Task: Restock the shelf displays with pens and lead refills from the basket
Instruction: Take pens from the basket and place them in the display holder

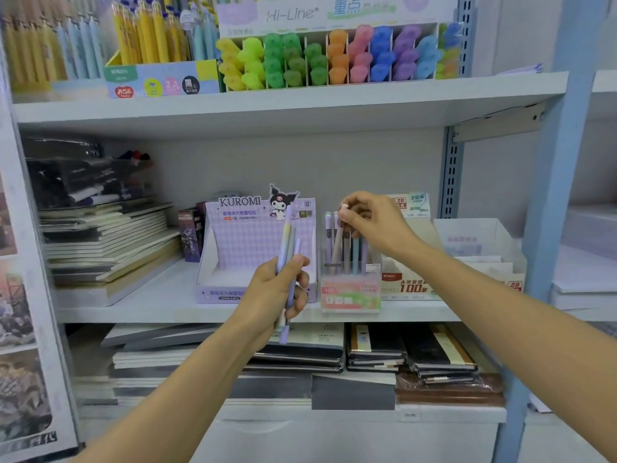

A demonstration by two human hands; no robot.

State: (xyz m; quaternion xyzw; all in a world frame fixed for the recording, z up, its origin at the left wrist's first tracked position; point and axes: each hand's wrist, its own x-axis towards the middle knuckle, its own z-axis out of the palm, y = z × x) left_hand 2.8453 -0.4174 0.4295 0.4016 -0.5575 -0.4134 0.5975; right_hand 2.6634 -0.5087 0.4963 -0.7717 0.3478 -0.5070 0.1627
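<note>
My right hand [377,225] is pinching the top of a slim beige pen [336,243] standing in the clear plastic holder [350,292]. My left hand [277,292] is gripping smooth pastel pens [287,242], just beside.

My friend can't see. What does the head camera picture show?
The right hand pinches a beige pen at the clear pen holder on a shelf, while the left hand grips a few pastel pens. A purple Kuromi box stands beside the holder.
</note>
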